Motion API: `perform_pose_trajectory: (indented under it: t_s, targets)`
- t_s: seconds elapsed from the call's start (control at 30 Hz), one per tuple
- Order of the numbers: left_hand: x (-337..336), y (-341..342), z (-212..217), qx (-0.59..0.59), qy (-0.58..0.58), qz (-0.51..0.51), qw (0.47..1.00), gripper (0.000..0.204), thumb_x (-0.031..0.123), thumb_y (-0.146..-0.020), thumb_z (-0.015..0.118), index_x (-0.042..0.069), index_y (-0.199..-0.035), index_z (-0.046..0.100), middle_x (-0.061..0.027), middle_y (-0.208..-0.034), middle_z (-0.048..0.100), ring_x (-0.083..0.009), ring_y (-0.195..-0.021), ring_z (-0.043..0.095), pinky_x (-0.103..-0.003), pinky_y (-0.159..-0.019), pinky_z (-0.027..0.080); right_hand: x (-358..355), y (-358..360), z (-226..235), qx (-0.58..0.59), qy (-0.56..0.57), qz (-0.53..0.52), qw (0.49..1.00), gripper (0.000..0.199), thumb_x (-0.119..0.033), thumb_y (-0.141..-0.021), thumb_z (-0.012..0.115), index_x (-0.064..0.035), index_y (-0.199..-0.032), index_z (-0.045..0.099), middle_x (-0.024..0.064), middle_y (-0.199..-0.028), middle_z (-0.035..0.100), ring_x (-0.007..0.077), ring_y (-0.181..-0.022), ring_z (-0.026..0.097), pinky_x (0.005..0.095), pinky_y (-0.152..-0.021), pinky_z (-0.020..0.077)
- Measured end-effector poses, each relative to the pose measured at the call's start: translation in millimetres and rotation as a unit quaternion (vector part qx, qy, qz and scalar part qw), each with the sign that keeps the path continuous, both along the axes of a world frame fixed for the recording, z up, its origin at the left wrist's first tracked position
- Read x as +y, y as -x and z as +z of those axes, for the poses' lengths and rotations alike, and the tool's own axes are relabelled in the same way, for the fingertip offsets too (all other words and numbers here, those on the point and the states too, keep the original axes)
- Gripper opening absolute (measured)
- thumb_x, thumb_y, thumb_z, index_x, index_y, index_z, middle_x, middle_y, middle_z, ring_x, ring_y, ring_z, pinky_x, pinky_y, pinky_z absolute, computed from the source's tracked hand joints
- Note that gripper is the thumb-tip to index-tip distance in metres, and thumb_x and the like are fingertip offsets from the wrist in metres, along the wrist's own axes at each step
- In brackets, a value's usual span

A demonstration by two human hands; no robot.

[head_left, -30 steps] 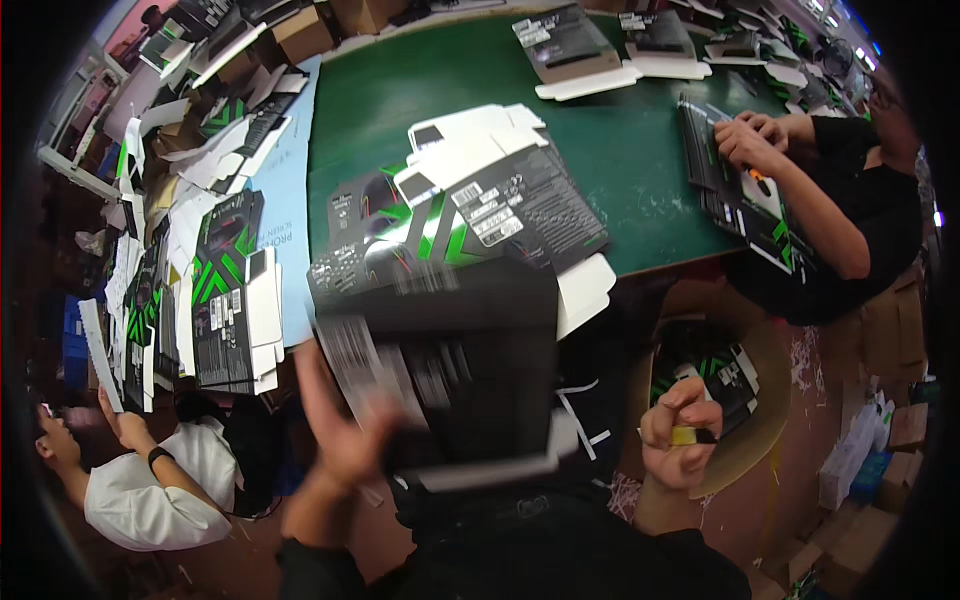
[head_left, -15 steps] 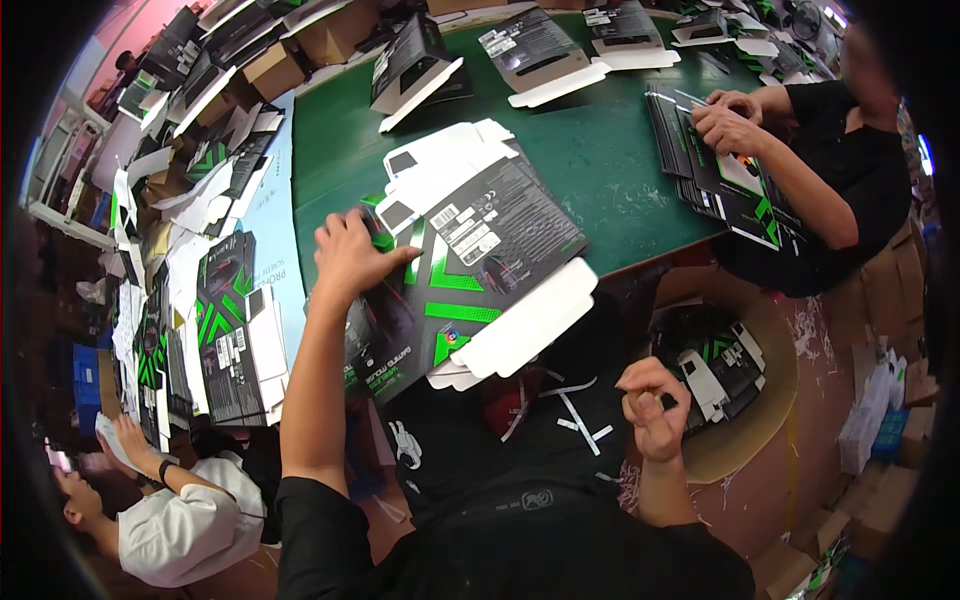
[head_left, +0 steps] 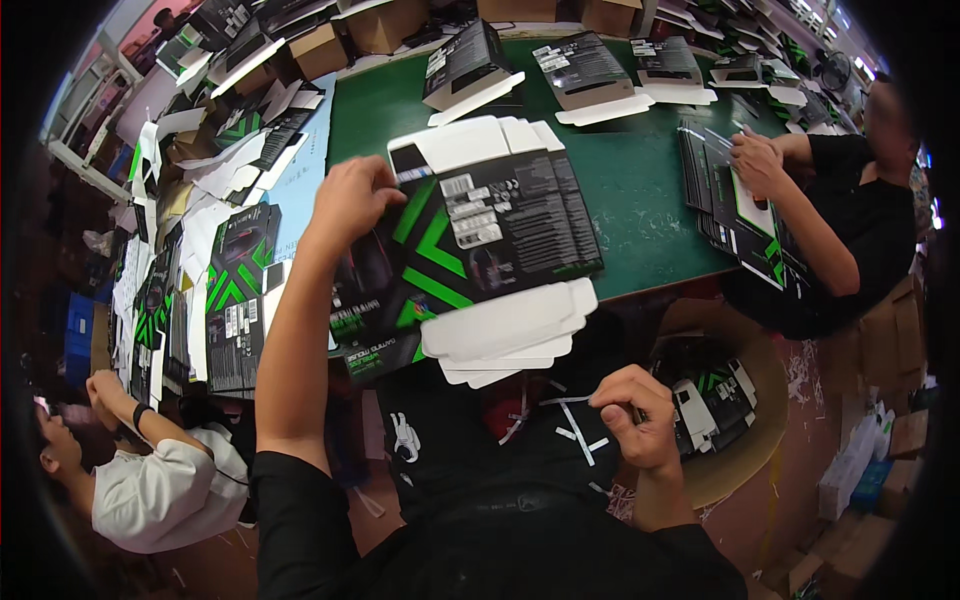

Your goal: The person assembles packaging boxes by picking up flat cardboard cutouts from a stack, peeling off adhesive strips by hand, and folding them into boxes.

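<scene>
Carton [head_left: 480, 250], flat and unfolded, lies at the green tabletop's [head_left: 640, 180] near edge, the left hand [head_left: 350, 200] pinching its far corner. Right hand [head_left: 630, 415] is curled over a white strip [head_left: 570, 402] above the lap. More cartons [head_left: 235, 300] crowd a bench at left.

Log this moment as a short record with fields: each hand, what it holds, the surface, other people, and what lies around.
left hand: left hand grips the top left edge of the flat carton blank
carton: black and green flat carton blank with white flaps, lying on the table's near edge
right hand: right hand low at the lap, fingers pinching a thin white strip
surface: green table
others: co-worker's hands on a stack of blanks at right; another person lower left
around: folded boxes at the far edge
</scene>
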State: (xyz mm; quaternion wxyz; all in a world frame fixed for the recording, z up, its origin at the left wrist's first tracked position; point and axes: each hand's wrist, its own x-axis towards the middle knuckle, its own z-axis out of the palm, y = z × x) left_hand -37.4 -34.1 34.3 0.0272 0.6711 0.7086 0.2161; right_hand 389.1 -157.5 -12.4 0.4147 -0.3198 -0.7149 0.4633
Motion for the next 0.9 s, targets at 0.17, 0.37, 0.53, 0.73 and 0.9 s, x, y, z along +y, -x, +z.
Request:
perform_pose_trajectory:
  t_s: [0.17,0.37,0.53,0.73,0.9]
  targets:
    - [-31,-12,31,-0.042,-0.040,-0.029,0.998,0.012,0.006,-0.084,0.072,-0.001,-0.088,0.063,-0.0150,-0.083,0.070,-0.0286,-0.076,0.068,-0.036,-0.069,0.051,14,7,41,-0.042,-0.040,0.002,0.998,0.060,-0.055,-0.099,0.049,0.0005,-0.082,0.064,0.0099,-0.078,0.060,0.0195,-0.059,0.052,0.0306,-0.053,0.0375]
    - [-110,-97,84,-0.051,-0.002,-0.180,0.982,0.013,0.006,-0.085,0.069,0.003,-0.093,0.059,-0.0137,-0.077,0.066,-0.0357,-0.071,0.065,-0.039,-0.064,0.050,19,19,120,-0.210,-0.240,0.034,0.947,0.014,-0.017,-0.082,0.069,-0.0042,-0.078,0.065,0.0066,-0.068,0.056,0.0282,-0.063,0.054,0.0369,-0.054,0.0440]
    - [-141,-135,82,-0.009,0.009,-0.315,0.949,0.020,0.016,-0.078,0.078,0.008,-0.090,0.064,-0.0082,-0.067,0.056,-0.0309,-0.060,0.061,-0.041,-0.052,0.046,38,45,128,-0.194,-0.491,0.046,0.848,0.033,-0.010,-0.060,0.072,-0.0081,-0.093,0.073,-0.0015,-0.072,0.055,0.0160,-0.063,0.056,0.0276,-0.050,0.0455]
    - [-152,-138,65,-0.022,0.008,-0.372,0.928,0.025,0.023,-0.072,0.082,0.008,-0.080,0.063,-0.0048,-0.065,0.050,-0.0275,-0.057,0.057,-0.039,-0.049,0.043,53,51,98,-0.162,-0.541,0.103,0.819,0.024,-0.019,-0.077,0.082,-0.0034,-0.079,0.063,0.0026,-0.064,0.055,0.0200,-0.052,0.053,0.0307,-0.043,0.0409]
    - [-155,-135,58,-0.062,0.006,-0.403,0.913,0.024,0.022,-0.074,0.082,0.008,-0.078,0.063,-0.0051,-0.064,0.049,-0.0271,-0.056,0.056,-0.039,-0.047,0.041,46,53,96,-0.161,-0.534,0.155,0.815,0.034,-0.026,-0.074,0.084,-0.0071,-0.069,0.056,-0.0004,-0.061,0.048,0.0158,-0.050,0.048,0.0290,-0.042,0.0353]
